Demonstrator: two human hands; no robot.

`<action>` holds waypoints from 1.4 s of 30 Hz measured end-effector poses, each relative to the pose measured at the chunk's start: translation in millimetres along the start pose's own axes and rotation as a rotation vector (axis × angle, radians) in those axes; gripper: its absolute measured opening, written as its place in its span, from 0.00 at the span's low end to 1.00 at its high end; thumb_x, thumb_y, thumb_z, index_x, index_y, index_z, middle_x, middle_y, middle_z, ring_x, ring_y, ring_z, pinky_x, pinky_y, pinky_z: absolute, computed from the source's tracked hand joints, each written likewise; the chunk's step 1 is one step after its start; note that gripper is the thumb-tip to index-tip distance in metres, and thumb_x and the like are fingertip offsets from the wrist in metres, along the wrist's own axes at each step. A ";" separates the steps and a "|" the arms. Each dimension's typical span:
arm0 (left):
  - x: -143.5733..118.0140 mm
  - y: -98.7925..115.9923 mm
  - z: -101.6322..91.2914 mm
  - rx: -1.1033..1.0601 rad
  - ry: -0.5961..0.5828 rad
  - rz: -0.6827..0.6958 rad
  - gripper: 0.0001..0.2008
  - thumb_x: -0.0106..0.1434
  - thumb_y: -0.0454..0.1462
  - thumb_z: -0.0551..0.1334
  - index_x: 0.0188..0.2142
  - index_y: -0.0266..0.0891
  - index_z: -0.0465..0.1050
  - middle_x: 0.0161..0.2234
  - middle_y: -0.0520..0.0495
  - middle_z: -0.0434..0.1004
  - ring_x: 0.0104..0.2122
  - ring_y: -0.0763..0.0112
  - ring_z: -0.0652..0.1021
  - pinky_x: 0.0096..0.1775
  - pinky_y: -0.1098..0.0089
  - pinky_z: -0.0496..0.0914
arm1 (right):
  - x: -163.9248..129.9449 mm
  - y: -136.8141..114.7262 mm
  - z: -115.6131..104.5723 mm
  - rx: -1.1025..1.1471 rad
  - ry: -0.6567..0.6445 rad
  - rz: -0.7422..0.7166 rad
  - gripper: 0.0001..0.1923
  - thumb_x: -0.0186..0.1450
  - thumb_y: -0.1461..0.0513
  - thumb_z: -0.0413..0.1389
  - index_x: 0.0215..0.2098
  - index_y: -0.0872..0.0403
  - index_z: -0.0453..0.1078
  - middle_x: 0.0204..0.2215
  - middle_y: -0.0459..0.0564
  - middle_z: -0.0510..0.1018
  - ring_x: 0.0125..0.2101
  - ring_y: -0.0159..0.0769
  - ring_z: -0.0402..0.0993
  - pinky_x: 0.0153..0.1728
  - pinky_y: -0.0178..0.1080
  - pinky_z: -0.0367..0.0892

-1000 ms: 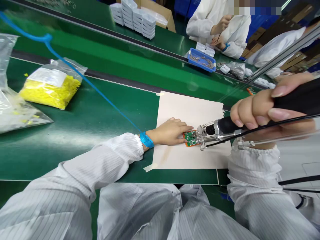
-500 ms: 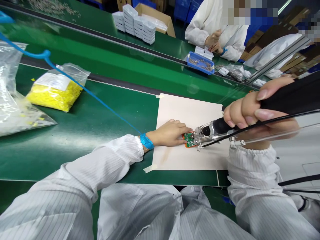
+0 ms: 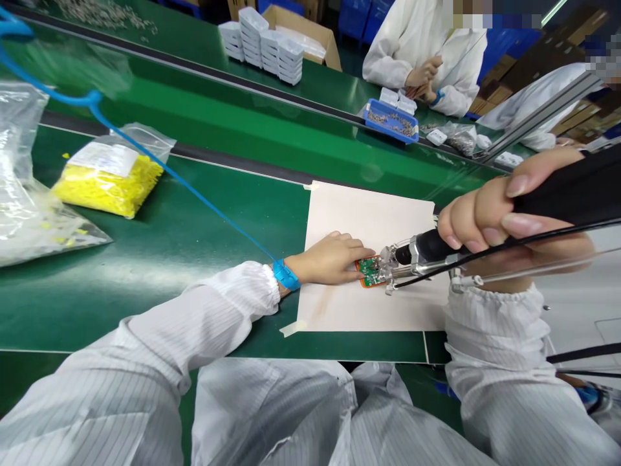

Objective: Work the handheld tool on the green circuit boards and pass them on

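Nearest, right hand (image 3: 490, 217) wrapped tight round the black grip of a powered driver (image 3: 427, 249), cable trailing off it; metal nose tipped down onto the circuit board (image 3: 369, 270); left hand (image 3: 330, 259) flat, fingers together, pressing the board's left edge against the beige mat (image 3: 373, 213); blue wrist strap (image 3: 285, 274) with its cord running up-left. Board sits mid-mat, in an orange holder by the look of it; likely light, thin, stiff, fragile on the component side, apt to skid on the mat; best pinned or lifted by bare edges. Further left, bag of yellow parts (image 3: 107, 178) on the green bench (image 3: 160, 246); beyond the belt, a blue tray (image 3: 392, 120), white stacked trays (image 3: 272, 44), a co-worker's hands close together.
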State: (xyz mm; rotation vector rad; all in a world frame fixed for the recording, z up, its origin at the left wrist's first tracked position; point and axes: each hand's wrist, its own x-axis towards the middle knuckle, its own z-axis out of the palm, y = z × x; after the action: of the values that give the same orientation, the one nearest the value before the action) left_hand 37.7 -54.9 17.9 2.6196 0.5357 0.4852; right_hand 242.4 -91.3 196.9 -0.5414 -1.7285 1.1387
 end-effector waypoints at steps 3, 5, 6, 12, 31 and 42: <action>0.4 0.6 -0.8 0.009 -0.003 -0.008 0.22 0.71 0.47 0.62 0.61 0.42 0.71 0.51 0.43 0.80 0.47 0.57 0.77 0.49 0.60 0.64 | -1.7 0.8 -3.0 0.037 0.037 0.002 0.09 0.61 0.65 0.64 0.37 0.48 0.70 0.16 0.40 0.57 0.13 0.30 0.58 0.14 0.39 0.61; 0.8 1.1 -1.3 0.010 -0.008 -0.007 0.22 0.71 0.47 0.62 0.61 0.42 0.71 0.51 0.43 0.79 0.47 0.57 0.77 0.48 0.60 0.64 | -1.6 3.1 -4.8 0.047 0.049 0.024 0.10 0.60 0.65 0.64 0.37 0.47 0.72 0.16 0.40 0.58 0.13 0.30 0.59 0.14 0.40 0.61; 1.1 1.3 -1.6 0.009 -0.006 -0.003 0.22 0.71 0.47 0.62 0.61 0.42 0.71 0.51 0.42 0.79 0.47 0.57 0.77 0.48 0.60 0.64 | -1.1 4.7 -4.9 0.049 0.060 0.019 0.10 0.59 0.65 0.65 0.37 0.47 0.72 0.15 0.39 0.58 0.13 0.30 0.59 0.14 0.40 0.61; 2.4 2.6 -2.6 -0.003 -0.011 -0.001 0.22 0.71 0.47 0.63 0.60 0.42 0.72 0.50 0.43 0.80 0.46 0.57 0.77 0.48 0.60 0.64 | 1.9 12.4 1.1 0.049 0.119 -0.031 0.10 0.55 0.63 0.66 0.33 0.45 0.71 0.11 0.37 0.52 0.09 0.30 0.51 0.09 0.38 0.53; -4.5 -0.8 -0.3 -0.103 0.135 0.187 0.15 0.75 0.43 0.58 0.43 0.39 0.82 0.53 0.37 0.76 0.51 0.58 0.75 0.56 0.57 0.70 | -7.5 -20.8 -1.7 0.004 0.004 -0.026 0.11 0.62 0.65 0.61 0.41 0.45 0.76 0.15 0.40 0.60 0.12 0.32 0.61 0.15 0.43 0.66; -4.2 -1.2 2.9 -0.085 0.127 0.143 0.17 0.71 0.49 0.63 0.48 0.38 0.80 0.53 0.36 0.76 0.52 0.55 0.75 0.56 0.56 0.70 | -9.1 -15.6 -1.0 0.021 -0.007 -0.038 0.11 0.63 0.66 0.62 0.43 0.47 0.76 0.17 0.41 0.63 0.14 0.32 0.63 0.16 0.42 0.66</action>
State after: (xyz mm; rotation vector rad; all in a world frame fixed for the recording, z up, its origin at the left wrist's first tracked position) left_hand 34.9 -56.7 13.8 2.5680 0.3599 0.7081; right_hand 249.4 -105.1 206.4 -0.4901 -1.7242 1.1321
